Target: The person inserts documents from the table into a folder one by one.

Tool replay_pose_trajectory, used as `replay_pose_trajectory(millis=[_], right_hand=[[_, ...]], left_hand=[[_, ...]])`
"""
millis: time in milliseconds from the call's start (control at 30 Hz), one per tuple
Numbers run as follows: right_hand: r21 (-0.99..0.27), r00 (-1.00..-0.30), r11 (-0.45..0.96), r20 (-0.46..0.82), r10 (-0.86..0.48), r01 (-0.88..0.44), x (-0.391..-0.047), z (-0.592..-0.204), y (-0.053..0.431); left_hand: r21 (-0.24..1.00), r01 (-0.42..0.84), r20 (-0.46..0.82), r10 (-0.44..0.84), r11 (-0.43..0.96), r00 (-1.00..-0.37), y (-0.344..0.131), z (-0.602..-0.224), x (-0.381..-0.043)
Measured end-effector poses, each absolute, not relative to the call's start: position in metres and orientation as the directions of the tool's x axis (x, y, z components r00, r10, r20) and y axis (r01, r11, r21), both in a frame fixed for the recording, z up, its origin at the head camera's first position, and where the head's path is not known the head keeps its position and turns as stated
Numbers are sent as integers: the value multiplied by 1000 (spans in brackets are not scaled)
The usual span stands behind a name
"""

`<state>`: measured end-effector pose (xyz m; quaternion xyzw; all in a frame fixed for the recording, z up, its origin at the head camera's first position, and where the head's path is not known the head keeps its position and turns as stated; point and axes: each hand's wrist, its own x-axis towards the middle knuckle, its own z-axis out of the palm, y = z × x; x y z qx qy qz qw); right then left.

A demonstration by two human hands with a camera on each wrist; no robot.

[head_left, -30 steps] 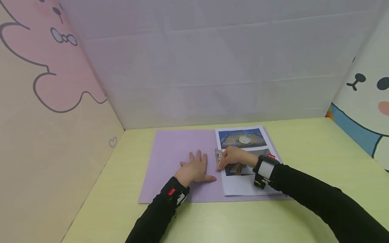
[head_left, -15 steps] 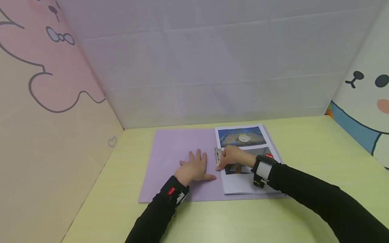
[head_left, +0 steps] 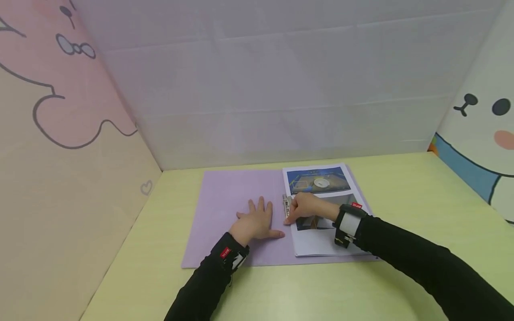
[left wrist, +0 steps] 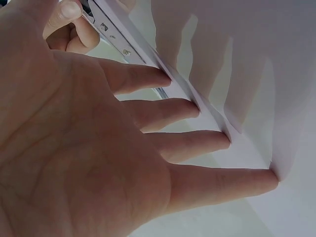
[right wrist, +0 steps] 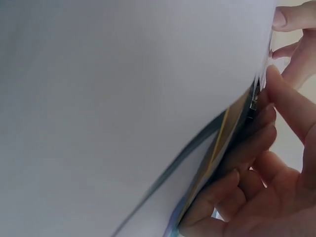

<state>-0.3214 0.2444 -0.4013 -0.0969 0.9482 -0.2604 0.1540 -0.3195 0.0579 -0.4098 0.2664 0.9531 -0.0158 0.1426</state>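
A lilac folder (head_left: 218,200) lies spread on the table. A stack of printed sheets (head_left: 321,246) with colour pictures covers its right side. Along the sheets' left edge runs a metal clip (head_left: 286,204), also visible as a silvery strip (left wrist: 121,42) in the left wrist view. My left hand (head_left: 254,224) presses on the left cover, fingers spread and straight, thumb pointing to the clip. My right hand (head_left: 308,207) is over the sheets with curled fingers, its thumb and fingers gripping the clip. The right wrist view shows those fingers (right wrist: 256,140) at the paper edge, the clip mostly hidden.
The pale yellow table (head_left: 417,200) extends around the folder. A white cloth wall (head_left: 281,89) closes off the back. Side panels with cartoon figures stand at left (head_left: 100,191) and right (head_left: 474,147).
The head view shifts slightly. Both hands, the folder and the sheets keep nearly the same places relative to each other.
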Motion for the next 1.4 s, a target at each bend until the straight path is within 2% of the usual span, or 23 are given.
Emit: replay_pose_trajectory(millis=[200, 300, 433, 667, 800, 1033, 1233, 1400], right_hand=[[-532, -905, 818, -203, -374, -218, -313, -402, 249], [-498, -893, 809, -138, -428, -311, -305, -403, 250], [-444, -891, 816, -79, -447, -369, -291, -402, 248], [-339, -954, 903, -48, -295, -262, -266, -405, 257], [-298, -968, 927, -28, -248, -229, -254, -405, 270], [-219, -962, 944, -63, -265, -246, -238, -408, 298], [-232, -952, 940, -116, -283, -251, -229, -404, 334], [-278, -944, 919, -98, -315, -279, -222, -405, 362]], left_hand=[[40, 514, -283, 503, 857, -817, 59, -411, -320], [36, 513, -282, 502, 857, -818, 60, -411, -320], [34, 517, -275, 505, 855, -818, 61, -411, -321], [28, 511, -278, 498, 859, -821, 61, -409, -319], [33, 509, -276, 497, 860, -823, 60, -405, -315], [47, 515, -264, 508, 856, -820, 58, -405, -313], [76, 536, -258, 536, 841, -804, 51, -410, -315], [120, 562, -232, 573, 819, -786, 39, -411, -313]])
